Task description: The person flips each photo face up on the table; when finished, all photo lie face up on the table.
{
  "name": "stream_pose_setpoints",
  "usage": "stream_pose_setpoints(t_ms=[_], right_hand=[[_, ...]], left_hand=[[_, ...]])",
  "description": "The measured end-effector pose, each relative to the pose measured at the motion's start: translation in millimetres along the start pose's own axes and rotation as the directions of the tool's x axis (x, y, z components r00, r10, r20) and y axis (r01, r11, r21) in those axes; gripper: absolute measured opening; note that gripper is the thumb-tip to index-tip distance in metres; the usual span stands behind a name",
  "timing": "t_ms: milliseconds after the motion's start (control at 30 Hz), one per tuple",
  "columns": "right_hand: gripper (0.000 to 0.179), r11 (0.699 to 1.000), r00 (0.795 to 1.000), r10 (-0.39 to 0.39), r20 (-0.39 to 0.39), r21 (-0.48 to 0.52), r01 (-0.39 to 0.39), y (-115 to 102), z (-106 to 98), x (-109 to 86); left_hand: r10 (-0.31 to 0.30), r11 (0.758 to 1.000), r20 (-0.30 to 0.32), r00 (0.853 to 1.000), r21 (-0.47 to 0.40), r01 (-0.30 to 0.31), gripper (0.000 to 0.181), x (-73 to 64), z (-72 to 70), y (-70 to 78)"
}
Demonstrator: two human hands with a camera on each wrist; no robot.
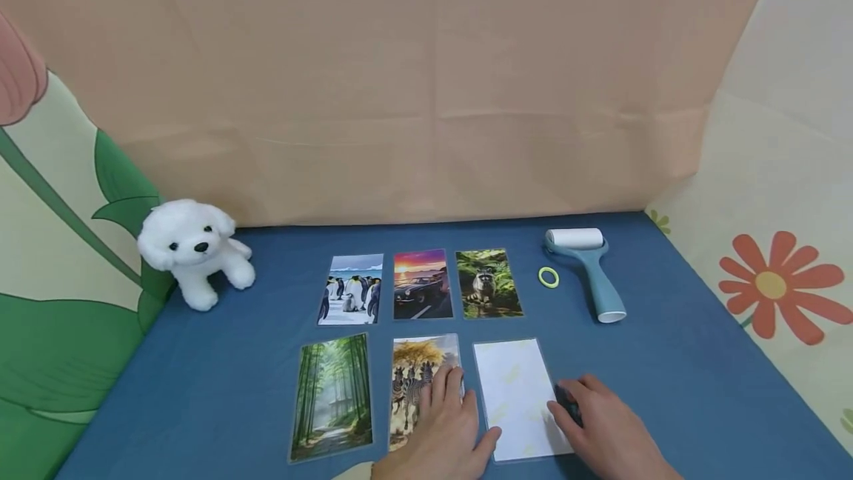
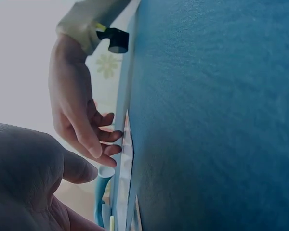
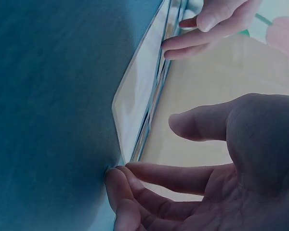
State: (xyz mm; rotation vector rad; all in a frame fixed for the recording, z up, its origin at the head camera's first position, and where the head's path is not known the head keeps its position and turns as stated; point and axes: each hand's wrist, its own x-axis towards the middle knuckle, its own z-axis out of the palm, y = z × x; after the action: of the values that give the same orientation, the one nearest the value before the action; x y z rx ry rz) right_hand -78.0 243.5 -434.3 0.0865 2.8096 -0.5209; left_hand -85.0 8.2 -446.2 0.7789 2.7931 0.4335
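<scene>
My left hand lies over the lower right of the zebra card, its fingers extended and its thumb out toward the white back of a face-down card. At the right edge of that card is my right hand, with a dark gap between thumb and index finger. In the right wrist view, the right fingertips bend down to the blue cloth by the card's near end. The thumb stands apart from them. Left of the zebra card lies a bamboo forest card.
Behind lie a penguin card, a car-at-sunset card and a raccoon card. A yellow-green ring and a blue-handled lint roller are at the back right. A white plush dog sits back left.
</scene>
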Motion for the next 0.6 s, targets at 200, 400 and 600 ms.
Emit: stream_pose_setpoints(t_ms=[200,400,600], right_hand=[[0.040,1.000,1.000,-0.002,0.009,0.009,0.002,0.8,2.3,-1.6],[0.032,0.999,0.999,-0.027,-0.025,0.018,0.028,2.1,4.9,-3.0],[0.032,0.997,0.995,-0.076,-0.061,0.008,0.077,3.9,6.1,-5.6]], left_hand=[[-0.011,0.999,0.023,1.000,-0.034,0.012,0.068,1.4,1.9,1.4],[-0.009,0.997,0.051,0.999,-0.078,0.013,0.067,3.2,2.5,2.5],[0.002,0.997,0.038,0.999,-0.081,0.001,0.067,3.5,3.2,5.6]])
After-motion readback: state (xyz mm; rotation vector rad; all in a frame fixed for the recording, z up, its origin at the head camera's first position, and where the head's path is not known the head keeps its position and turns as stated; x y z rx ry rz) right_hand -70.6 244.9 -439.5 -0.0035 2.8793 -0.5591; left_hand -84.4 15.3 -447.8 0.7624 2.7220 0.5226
